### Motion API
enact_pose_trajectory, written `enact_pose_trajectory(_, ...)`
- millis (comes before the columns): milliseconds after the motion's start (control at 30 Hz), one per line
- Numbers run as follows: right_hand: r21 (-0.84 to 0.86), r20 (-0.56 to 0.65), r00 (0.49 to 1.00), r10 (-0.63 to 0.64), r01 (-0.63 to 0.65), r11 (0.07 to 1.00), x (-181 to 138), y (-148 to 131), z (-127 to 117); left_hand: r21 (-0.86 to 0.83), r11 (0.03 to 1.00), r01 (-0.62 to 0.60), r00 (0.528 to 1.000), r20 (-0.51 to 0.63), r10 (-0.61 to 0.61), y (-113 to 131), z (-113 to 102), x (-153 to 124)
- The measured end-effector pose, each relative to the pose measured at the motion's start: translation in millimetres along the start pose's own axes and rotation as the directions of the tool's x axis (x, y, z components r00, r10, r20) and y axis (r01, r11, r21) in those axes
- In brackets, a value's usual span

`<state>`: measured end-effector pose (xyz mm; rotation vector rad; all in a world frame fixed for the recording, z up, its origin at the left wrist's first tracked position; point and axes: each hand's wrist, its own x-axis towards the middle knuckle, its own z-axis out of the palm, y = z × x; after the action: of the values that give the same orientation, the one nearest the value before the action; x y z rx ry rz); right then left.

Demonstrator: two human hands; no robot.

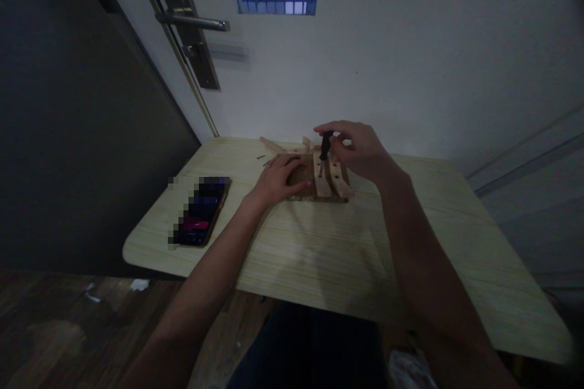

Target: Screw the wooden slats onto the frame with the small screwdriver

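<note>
My right hand (pixel 358 149) grips a screwdriver (pixel 325 147) by its black handle. Its shaft points down, and the tip meets a hole in a pale wooden strip (pixel 322 185). That strip lies across a brown wooden board (pixel 298 185), beside a second pale strip (pixel 338 179) that also has dark holes. Spread over the left part of the board is my left hand (pixel 279 177), fingers apart and pressing flat. Behind the board, more pale wooden pieces (pixel 274 144) rest on the table. Whether a screw sits under the tip is too small to tell.
A phone (pixel 201 213) with a lit screen lies on the left of the light wooden table (pixel 292 243). Small thin dark pieces (pixel 260 157) lie left of the board. At the back stands a white door (pixel 387 42) with a metal handle (pixel 196 21).
</note>
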<state>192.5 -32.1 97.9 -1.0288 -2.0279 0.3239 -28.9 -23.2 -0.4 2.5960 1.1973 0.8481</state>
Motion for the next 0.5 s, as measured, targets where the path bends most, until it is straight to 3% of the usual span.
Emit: enact_pose_trajectory(500, -0.026, -0.050, 0.998, 0.042, -0.044, 0.999, 0.9, -9.7, -5.4, 0.043, 0.999, -0.018, 1.000, -0.009, 0.018, 1.8, 0.6, -3.5)
